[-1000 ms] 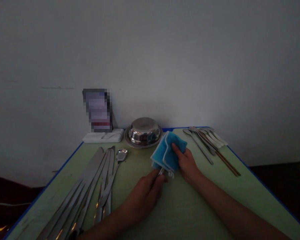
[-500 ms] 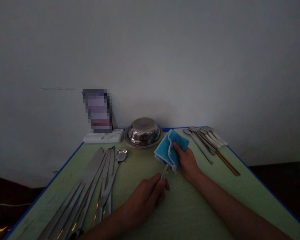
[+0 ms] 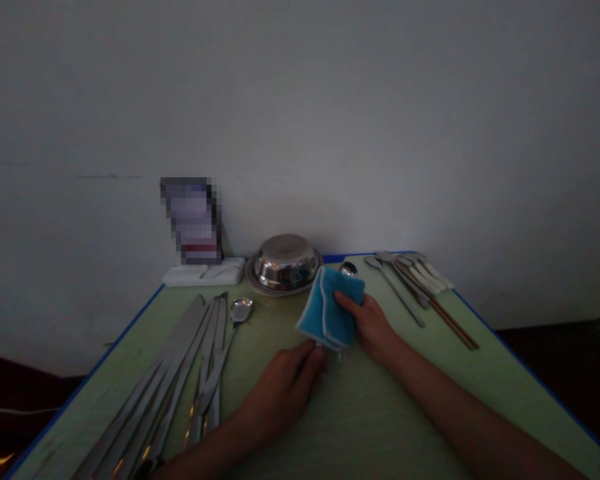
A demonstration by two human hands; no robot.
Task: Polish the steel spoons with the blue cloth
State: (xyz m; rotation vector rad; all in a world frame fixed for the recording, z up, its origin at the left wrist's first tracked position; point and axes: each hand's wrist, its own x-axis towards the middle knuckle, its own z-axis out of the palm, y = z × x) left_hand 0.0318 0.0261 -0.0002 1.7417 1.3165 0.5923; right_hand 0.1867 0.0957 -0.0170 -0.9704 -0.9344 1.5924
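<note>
Cloth (image 3: pixel 334 312) bright blue, white trim. Spoon head (image 3: pixel 349 268) behind it shiny silver. Tabletop (image 3: pixel 375 407) pale green, blue edging. Bowl (image 3: pixel 286 268) mirror-silver. Left-side cutlery (image 3: pixel 167 390) silver-grey. Chopsticks (image 3: pixel 453 323) brown. Base (image 3: pixel 177 276) under blurred-out screen white. Wall (image 3: pixel 300 120) plain grey.

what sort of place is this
Probably an indoor room, perhaps a home kitchen or dining area: a green table against a grey wall, with brown chopsticks and a shiny metal bowl on it.
</note>
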